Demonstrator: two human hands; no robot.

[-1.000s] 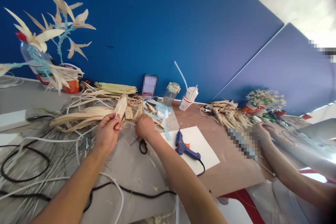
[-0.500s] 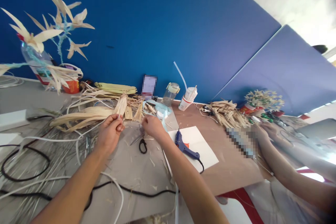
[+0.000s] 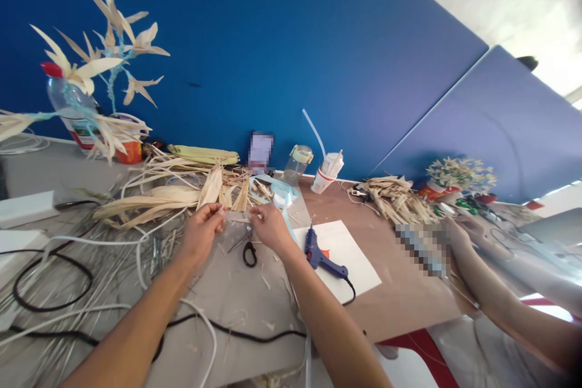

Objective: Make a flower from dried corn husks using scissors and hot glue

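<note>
My left hand [image 3: 202, 233] is closed in a pinch, with a tiny whitish bit at its fingertips that I cannot make out. Just beyond it stands a pale dried corn husk [image 3: 211, 185] on a heap of husks. My right hand [image 3: 271, 227] faces it, fingers drawn together; whatever they hold, if anything, is too small to see. Below the right hand lie scissors with a black handle [image 3: 250, 254], their blades partly hidden. To its right, a blue hot glue gun [image 3: 318, 254] rests on a white sheet [image 3: 359, 267].
Husk flowers on blue-wrapped stems [image 3: 113, 66] rise at left from a plastic bottle [image 3: 73, 103]. A phone [image 3: 260, 150], a clear jar [image 3: 297, 162] and a paper cup [image 3: 324, 176] line the wall. Cables [image 3: 254, 336] cross the table. Another person's arm [image 3: 482, 285] works at right.
The view has shifted slightly, so the scene sits a little further right. My left hand has moved slightly right and down, away from the husk. My right hand stays near the scissors, fingers still together.
</note>
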